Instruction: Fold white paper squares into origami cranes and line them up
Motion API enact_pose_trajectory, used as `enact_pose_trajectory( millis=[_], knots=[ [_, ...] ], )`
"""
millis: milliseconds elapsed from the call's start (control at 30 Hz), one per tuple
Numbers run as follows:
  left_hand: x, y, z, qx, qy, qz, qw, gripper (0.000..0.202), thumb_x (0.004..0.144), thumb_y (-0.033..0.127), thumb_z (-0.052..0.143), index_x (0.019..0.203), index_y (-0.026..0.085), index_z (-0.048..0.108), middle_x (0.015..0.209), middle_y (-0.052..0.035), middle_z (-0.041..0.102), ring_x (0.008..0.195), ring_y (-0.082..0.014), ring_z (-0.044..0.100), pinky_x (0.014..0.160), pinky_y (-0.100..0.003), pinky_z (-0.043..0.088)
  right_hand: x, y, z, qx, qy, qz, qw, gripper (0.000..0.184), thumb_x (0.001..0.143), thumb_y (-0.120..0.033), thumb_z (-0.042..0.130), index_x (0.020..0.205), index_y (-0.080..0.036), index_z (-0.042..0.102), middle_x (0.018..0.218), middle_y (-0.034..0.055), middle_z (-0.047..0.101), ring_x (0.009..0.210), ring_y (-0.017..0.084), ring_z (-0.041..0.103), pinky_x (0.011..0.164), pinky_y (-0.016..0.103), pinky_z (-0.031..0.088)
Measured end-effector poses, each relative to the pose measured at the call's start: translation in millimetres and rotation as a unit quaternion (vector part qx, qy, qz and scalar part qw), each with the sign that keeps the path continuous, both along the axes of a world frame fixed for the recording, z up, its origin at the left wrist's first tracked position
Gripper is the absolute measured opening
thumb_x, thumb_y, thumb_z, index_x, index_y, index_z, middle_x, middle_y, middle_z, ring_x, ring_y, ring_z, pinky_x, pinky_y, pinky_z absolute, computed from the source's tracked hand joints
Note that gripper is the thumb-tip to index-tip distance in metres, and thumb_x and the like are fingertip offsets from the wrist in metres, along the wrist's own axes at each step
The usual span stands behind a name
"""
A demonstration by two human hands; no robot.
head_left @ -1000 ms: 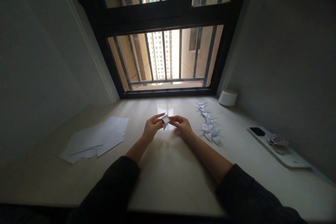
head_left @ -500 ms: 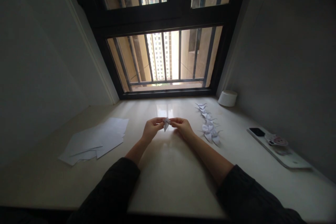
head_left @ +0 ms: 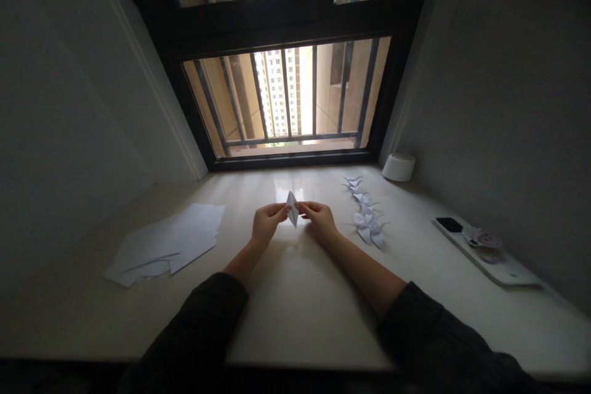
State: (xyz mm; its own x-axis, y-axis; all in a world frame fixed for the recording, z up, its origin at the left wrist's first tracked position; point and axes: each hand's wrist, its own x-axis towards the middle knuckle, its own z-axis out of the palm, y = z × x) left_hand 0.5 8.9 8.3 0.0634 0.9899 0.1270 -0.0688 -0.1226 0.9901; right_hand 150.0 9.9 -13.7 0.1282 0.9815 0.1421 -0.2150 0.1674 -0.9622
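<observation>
A small folded white paper (head_left: 292, 209), shaped like a narrow diamond, is held upright between my two hands above the sill. My left hand (head_left: 268, 221) pinches its left side with thumb and fingers. From the other side my right hand (head_left: 319, 218) grips the right edge in the same way. To the right of my right hand, several folded paper cranes (head_left: 367, 218) lie in a row running toward the window. On the left, a loose stack of white paper sheets (head_left: 168, 243) is spread out, some overlapping.
A pale, glossy sill (head_left: 286, 314) carries everything. Toward its right edge lies a phone (head_left: 484, 252) with a round, patterned grip on its back. A white round object (head_left: 398, 167) stands in the back right corner. The dark window frame (head_left: 295, 163) borders the far side.
The folded paper now shows as a taller diamond with its upper point rising above my fingers; before, it looked shorter with flaps near the top. My hands have stayed in nearly the same place.
</observation>
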Motion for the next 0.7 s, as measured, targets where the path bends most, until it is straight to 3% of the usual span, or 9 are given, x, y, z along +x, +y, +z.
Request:
enact_pose_trajectory(
  millis=[133, 467, 700],
  knots=[
    [3.0, -1.1, -1.1, -0.014, -0.016, -0.006, 1.0, 0.056, 0.058, 0.042, 0.078, 0.105, 0.014, 0.067, 0.076, -0.0075, 0.072, 0.071, -0.0165, 0.065, 0.074, -0.032, 0.052, -2.4, -1.2, -0.8, 0.008, 0.005, -0.023, 1.0, 0.037, 0.058, -0.047, 0.074, 0.079, -0.016, 0.074, 0.074, 0.0078, 0.072, 0.066, 0.019, 0.064, 0.061, 0.03, 0.046],
    [1.9, -0.2, -5.7, -0.04, -0.031, -0.012, 0.999, 0.051, 0.058, 0.042, 0.078, 0.1, 0.015, 0.07, 0.078, -0.0059, 0.071, 0.071, -0.0143, 0.064, 0.073, -0.029, 0.051, -4.1, -2.7, 1.5, 0.04, 0.003, -0.024, 0.999, 0.038, 0.052, -0.041, 0.08, 0.082, -0.018, 0.074, 0.074, 0.0068, 0.073, 0.071, 0.023, 0.066, 0.067, 0.033, 0.049],
    [1.2, -1.7, -4.5, -0.047, -0.016, -0.01, 0.999, 0.046, 0.058, 0.041, 0.078, 0.095, 0.015, 0.071, 0.084, -0.008, 0.072, 0.078, -0.0166, 0.065, 0.073, -0.028, 0.05, -3.2, -5.2, 3.6, 0.031, 0.035, -0.005, 0.999, 0.037, 0.052, -0.039, 0.08, 0.081, -0.018, 0.074, 0.074, 0.007, 0.073, 0.069, 0.021, 0.065, 0.069, 0.033, 0.048]
  ],
)
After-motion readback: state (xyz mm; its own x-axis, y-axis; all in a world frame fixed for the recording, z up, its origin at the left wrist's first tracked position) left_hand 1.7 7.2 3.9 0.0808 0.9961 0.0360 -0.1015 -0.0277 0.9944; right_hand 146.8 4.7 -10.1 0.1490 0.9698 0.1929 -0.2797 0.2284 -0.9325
